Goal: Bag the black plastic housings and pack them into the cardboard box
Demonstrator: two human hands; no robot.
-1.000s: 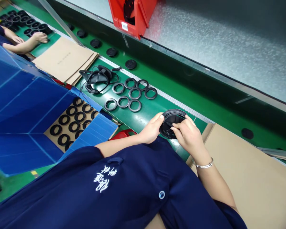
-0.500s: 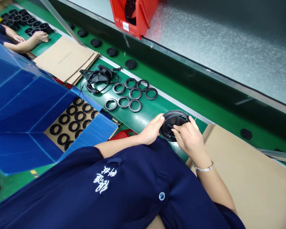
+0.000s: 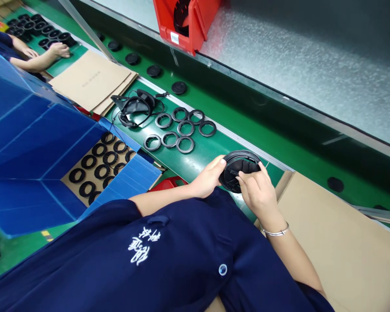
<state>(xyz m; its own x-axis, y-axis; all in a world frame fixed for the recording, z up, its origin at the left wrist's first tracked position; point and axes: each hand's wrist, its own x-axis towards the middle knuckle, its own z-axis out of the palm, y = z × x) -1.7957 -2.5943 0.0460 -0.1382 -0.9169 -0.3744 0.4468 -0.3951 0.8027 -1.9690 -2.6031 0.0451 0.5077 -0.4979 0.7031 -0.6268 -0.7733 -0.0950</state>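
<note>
A round black plastic part (image 3: 235, 167), with a thick rim and a darker recessed inside, is held tilted above the green work surface, close to my body. My left hand (image 3: 211, 175) grips its left edge, thumb on top of the rim. From the right, my right hand (image 3: 258, 188) reaches over the part with bent fingers; its thumb and fingertips are closed at a small dark piece near the middle, and one finger lies along the right rim. Whether that small piece is separate I cannot tell. Several black rings (image 3: 185, 128) lie on the surface to the left.
Left of the rings lies a black headset-like strap (image 3: 134, 108), then cardboard sheets (image 3: 92, 80). A blue box (image 3: 130, 177) holds more rings. Black discs (image 3: 179, 88) line the green strip behind. A red bin (image 3: 195, 26) sits above. A co-worker's hand (image 3: 59, 50) is far left; cardboard (image 3: 338, 242) is at right.
The view has shifted slightly. Both hands stay on the round black part; my right fingers have moved only a little over its inside.
</note>
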